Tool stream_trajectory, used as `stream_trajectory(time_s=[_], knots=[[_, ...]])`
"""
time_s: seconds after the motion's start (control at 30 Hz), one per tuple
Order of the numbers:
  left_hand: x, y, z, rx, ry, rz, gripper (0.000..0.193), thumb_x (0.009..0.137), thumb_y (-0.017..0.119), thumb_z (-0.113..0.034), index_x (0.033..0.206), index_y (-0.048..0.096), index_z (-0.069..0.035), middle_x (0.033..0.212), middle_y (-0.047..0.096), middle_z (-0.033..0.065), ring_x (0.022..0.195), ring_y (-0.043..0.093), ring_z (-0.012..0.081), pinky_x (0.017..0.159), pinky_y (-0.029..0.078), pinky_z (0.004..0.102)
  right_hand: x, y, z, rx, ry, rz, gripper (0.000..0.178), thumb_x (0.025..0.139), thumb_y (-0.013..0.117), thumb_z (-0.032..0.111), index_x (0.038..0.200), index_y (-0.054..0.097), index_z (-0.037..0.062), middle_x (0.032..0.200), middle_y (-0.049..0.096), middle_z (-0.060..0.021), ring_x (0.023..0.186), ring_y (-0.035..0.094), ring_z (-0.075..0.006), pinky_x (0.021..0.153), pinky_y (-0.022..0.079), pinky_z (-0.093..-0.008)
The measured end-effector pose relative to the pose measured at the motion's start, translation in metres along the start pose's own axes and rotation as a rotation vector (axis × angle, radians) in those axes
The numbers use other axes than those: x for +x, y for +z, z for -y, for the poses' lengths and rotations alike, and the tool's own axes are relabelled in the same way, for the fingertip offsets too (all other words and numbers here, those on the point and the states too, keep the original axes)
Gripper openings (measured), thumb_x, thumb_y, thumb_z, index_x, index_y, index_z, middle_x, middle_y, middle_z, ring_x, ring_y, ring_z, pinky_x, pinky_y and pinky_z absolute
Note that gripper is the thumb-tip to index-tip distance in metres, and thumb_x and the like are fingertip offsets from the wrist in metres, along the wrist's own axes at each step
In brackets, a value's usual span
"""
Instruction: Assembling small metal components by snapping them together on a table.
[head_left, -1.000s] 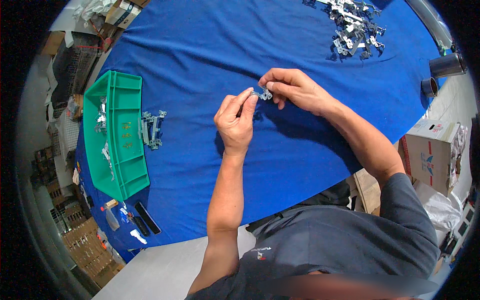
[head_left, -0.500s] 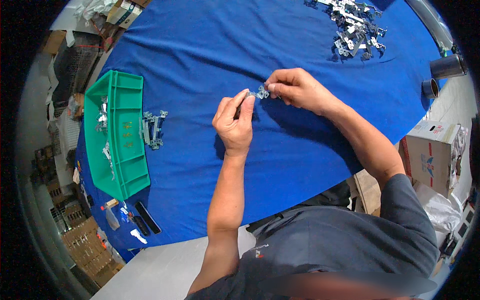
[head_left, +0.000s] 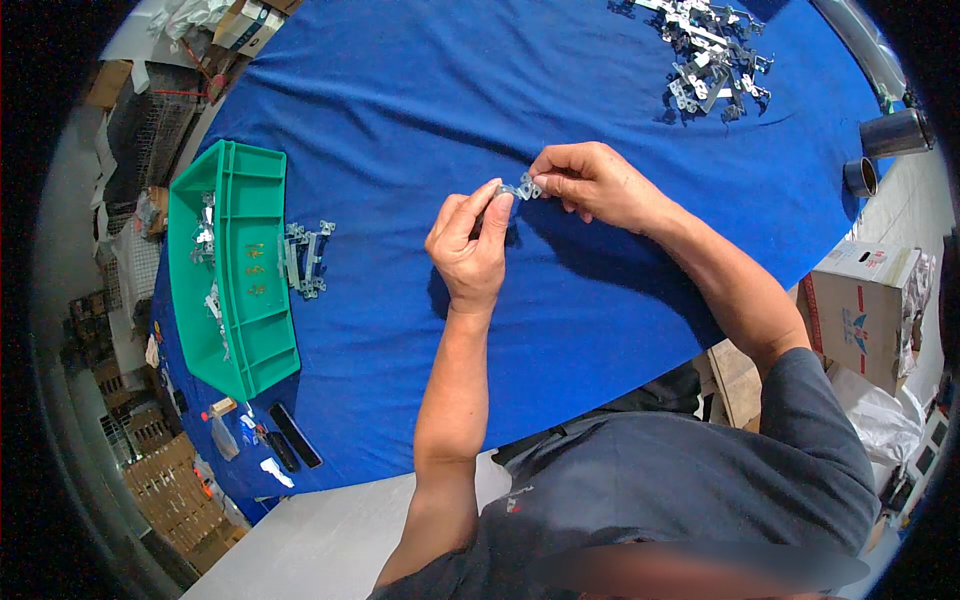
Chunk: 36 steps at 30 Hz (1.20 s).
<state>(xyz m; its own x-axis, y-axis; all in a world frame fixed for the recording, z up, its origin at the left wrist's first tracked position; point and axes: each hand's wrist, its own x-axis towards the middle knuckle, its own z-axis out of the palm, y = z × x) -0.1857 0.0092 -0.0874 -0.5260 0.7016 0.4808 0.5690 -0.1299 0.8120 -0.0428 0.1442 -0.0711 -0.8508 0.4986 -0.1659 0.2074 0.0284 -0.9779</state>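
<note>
Over the middle of the blue cloth, a small silvery metal bracket [head_left: 526, 187] spans the gap between my two hands. My left hand [head_left: 470, 243] pinches one end of it between thumb and fingertips. At its other end, the thumb and forefinger of my right hand [head_left: 600, 187] are closed at the bracket's edge; whether they hold a further tiny part is too small to tell. Left of my hands, several similar metal brackets [head_left: 306, 260] lie beside a green divided tray [head_left: 262, 360]. Small brass-coloured pieces [head_left: 256, 270] and more metal parts [head_left: 207, 228] lie in its compartments.
A heap of metal brackets [head_left: 712, 60] lies at the far right of the blue cloth [head_left: 400, 130]. A black phone-like slab [head_left: 296, 435] and small tools rest near left. Dark cylinders [head_left: 893, 133] stand at the right edge, with a cardboard box [head_left: 862, 310] below.
My right hand has shifted very slightly, its lower fingers curling in a little at the bracket. My left hand stays almost still.
</note>
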Motion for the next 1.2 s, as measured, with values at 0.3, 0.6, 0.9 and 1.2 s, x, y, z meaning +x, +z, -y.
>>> stream_trajectory(time_s=[0.3,0.6,0.9,1.2], knots=[[0.002,0.002,-0.001,-0.021,-0.066,0.064,0.016,0.084,0.075,-0.007,0.099,0.075,-0.001,0.072,0.058,0.0014,0.063,0.049,0.0077,0.056,0.038,0.0237,0.001,0.0,-0.007,0.1,-0.065,-0.011,0.019,0.099,0.057,0.018,0.102,0.065,0.0008,0.074,0.055,0.0009,0.064,0.051,-0.0052,0.052,0.044,-0.0221],[0.001,0.002,-0.001,-0.014,-0.024,0.13,0.017,0.081,0.077,-0.005,0.098,0.074,-0.001,0.07,0.061,0.0046,0.059,0.054,0.0107,0.053,0.041,0.0257,0.005,-0.006,-0.009,0.104,-0.037,0.113,0.024,0.1,0.056,0.024,0.106,0.062,0.0015,0.074,0.055,0.0012,0.065,0.051,-0.0051,0.055,0.044,-0.0218],[-0.001,-0.001,0.001,-0.007,-0.018,-0.055,0.016,0.083,0.076,-0.006,0.098,0.074,-0.001,0.071,0.059,0.0021,0.058,0.049,0.0075,0.052,0.038,0.0236,0.001,-0.005,0.002,0.101,0.024,0.009,0.02,0.098,0.057,0.02,0.099,0.064,0.0022,0.075,0.061,-0.0003,0.063,0.052,-0.006,0.053,0.044,-0.0237],[0.001,-0.001,0.001,0.0,-0.011,-0.006,0.017,0.084,0.076,-0.008,0.099,0.074,-0.001,0.07,0.057,0.0019,0.059,0.048,0.008,0.052,0.037,0.0239,0.0,-0.001,0.001,0.031,-0.029,0.047,0.014,0.096,0.059,0.013,0.098,0.063,-0.0006,0.075,0.06,-0.0012,0.065,0.053,-0.0081,0.055,0.046,-0.0265]])
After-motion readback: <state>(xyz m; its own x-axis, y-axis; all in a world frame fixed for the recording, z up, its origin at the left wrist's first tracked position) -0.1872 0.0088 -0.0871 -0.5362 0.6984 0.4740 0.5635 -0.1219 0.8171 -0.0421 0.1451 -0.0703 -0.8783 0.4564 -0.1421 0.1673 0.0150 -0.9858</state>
